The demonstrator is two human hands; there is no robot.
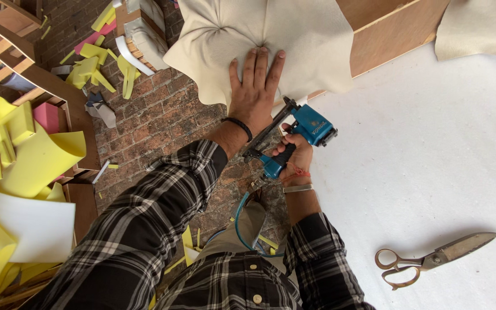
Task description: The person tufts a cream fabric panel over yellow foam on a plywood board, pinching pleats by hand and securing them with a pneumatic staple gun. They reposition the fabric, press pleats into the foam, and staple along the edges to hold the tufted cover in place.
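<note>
My left hand [255, 86] lies flat, fingers spread, on cream fabric [265, 34] stretched and puckered over a padded wooden piece. My right hand [295, 158] grips a blue pneumatic staple gun [305, 135] by its handle. The gun's nose points at the fabric's lower edge, just right of my left wrist. A teal air hose [241, 221] runs from the gun's base down toward my body. Both sleeves are black-and-white plaid.
Large scissors [431, 259] lie on the white sheet [431, 161] at the right. A plywood board [388, 31] sits behind the fabric. Yellow foam offcuts [24, 155] and wooden frames [7, 34] crowd the left. Brick floor [156, 120] shows below.
</note>
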